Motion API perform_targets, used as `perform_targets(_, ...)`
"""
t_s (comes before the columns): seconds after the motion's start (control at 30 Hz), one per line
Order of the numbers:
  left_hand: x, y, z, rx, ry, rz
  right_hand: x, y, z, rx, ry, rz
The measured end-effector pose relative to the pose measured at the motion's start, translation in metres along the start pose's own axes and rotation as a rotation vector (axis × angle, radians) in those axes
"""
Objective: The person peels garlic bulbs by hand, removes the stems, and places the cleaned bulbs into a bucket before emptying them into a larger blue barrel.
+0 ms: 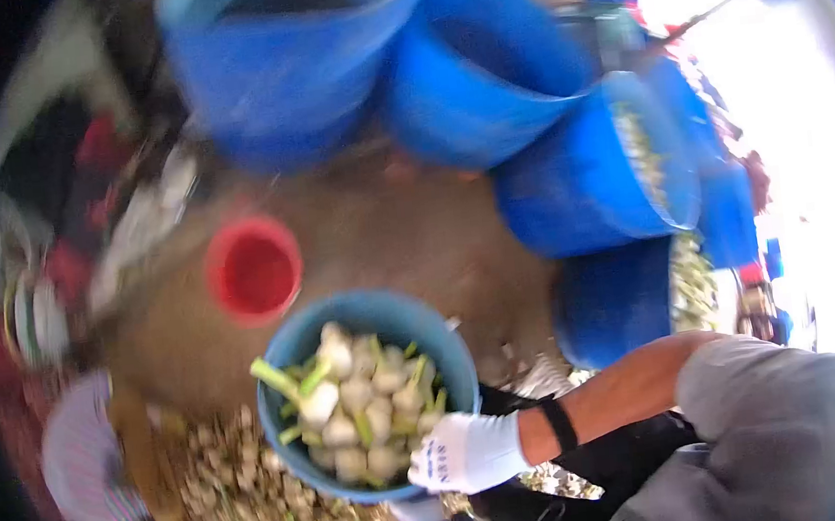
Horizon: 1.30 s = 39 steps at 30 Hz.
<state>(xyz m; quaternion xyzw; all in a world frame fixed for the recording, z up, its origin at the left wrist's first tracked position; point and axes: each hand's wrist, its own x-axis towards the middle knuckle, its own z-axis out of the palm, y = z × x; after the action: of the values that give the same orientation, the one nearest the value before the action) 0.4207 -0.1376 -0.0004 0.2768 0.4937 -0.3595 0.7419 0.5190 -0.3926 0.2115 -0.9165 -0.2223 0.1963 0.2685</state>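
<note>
A round blue tub (pixel 289 338) is full of white bulbs (pixel 358 397) with short cut green stems, like garlic or onions. My right hand (pixel 471 451), in a white glove with a black band at the wrist, grips the tub's near rim. Lower down, my left hand (pixel 417 512), also gloved and with a dark watch at the wrist, is closed against the tub's near side. Its fingertips are hidden by the tub. Motion blurs the view.
A red bucket (pixel 254 271) stands on the brown floor just past the tub. Large blue barrels (pixel 479 64) line the far side; a tipped-looking barrel (pixel 599 163) holds pale produce. Loose bulbs (pixel 258 487) are heaped at lower left beside another person (pixel 84 453).
</note>
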Motion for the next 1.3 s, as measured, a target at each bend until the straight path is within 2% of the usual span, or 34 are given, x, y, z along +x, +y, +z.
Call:
perform_targets(0.03,0.027,-0.037,-0.055,-0.078,-0.072,0.483,-0.020,-0.009,-0.011,0.038,0.039,0.025)
perform_targets(0.07,0.021,-0.024,-0.011,-0.035,-0.147,0.454,-0.033,-0.018,-0.020,0.107,0.052,0.085)
perform_targets(0.13,0.018,-0.008,0.036,0.157,-0.262,0.421,-0.060,-0.037,-0.051,0.268,0.140,0.182)
perform_targets(0.17,0.015,0.002,0.056,0.246,-0.307,0.424,-0.076,-0.049,-0.065,0.213,0.240,0.207)
perform_targets(0.23,-0.001,0.006,0.089,0.435,-0.367,0.408,-0.110,-0.057,-0.086,0.176,0.300,0.236)
perform_targets(0.3,-0.027,0.015,0.115,0.623,-0.396,0.411,-0.148,-0.058,-0.106,0.224,0.371,0.342)
perform_targets(0.33,-0.035,0.007,0.138,0.690,-0.423,0.410,-0.163,-0.055,-0.111,0.246,0.479,0.369)
perform_targets(0.47,-0.069,-0.014,0.231,0.988,-0.499,0.455,-0.244,-0.019,-0.162,0.255,0.598,0.550)
perform_targets(0.57,-0.100,-0.035,0.290,1.200,-0.499,0.492,-0.317,0.010,-0.222,0.217,0.766,0.684)
perform_targets(0.67,-0.129,-0.087,0.368,1.401,-0.508,0.514,-0.401,0.057,-0.271,0.323,0.773,0.834)
perform_targets(0.7,-0.147,-0.095,0.391,1.498,-0.500,0.509,-0.432,0.072,-0.290,0.352,0.690,0.952)
perform_targets(0.77,-0.183,-0.118,0.455,1.616,-0.506,0.518,-0.489,0.116,-0.291,0.494,0.906,1.021)
perform_targets(0.87,-0.252,-0.208,0.587,1.446,-0.171,0.336,-0.564,0.172,-0.297,0.422,1.147,1.137)
perform_targets(0.9,-0.257,-0.237,0.614,1.469,-0.169,0.336,-0.587,0.193,-0.298,0.580,1.185,1.222)
perform_targets(0.97,-0.260,-0.280,0.652,1.568,-0.278,0.518,-0.630,0.241,-0.279,0.583,1.354,1.268)
perform_targets(1.03,-0.268,-0.317,0.685,1.674,-0.291,0.544,-0.657,0.277,-0.258,0.473,1.458,1.343)
perform_targets(1.07,-0.292,-0.348,0.711,1.733,-0.305,0.553,-0.673,0.295,-0.248,0.542,1.511,1.371)
perform_targets(1.1,-0.306,-0.368,0.728,1.792,-0.323,0.564,-0.688,0.312,-0.233,0.758,1.620,1.322)
perform_targets(1.13,-0.275,-0.376,0.729,1.719,-0.375,0.520,-0.701,0.320,-0.224,0.876,1.653,1.373)
perform_targets(1.17,-0.286,-0.411,0.744,1.698,-0.395,0.560,-0.715,0.330,-0.213,0.984,1.682,1.414)
perform_targets(1.2,-0.279,-0.428,0.752,1.746,-0.494,0.579,-0.719,0.348,-0.187,1.019,1.881,1.333)
perform_targets(1.23,-0.274,-0.435,0.756,1.801,-0.592,0.596,-0.722,0.351,-0.171,1.208,1.974,1.285)
perform_targets(1.3,-0.278,-0.472,0.768,1.736,-0.633,0.590,-0.726,0.369,-0.133,1.452,2.126,1.215)
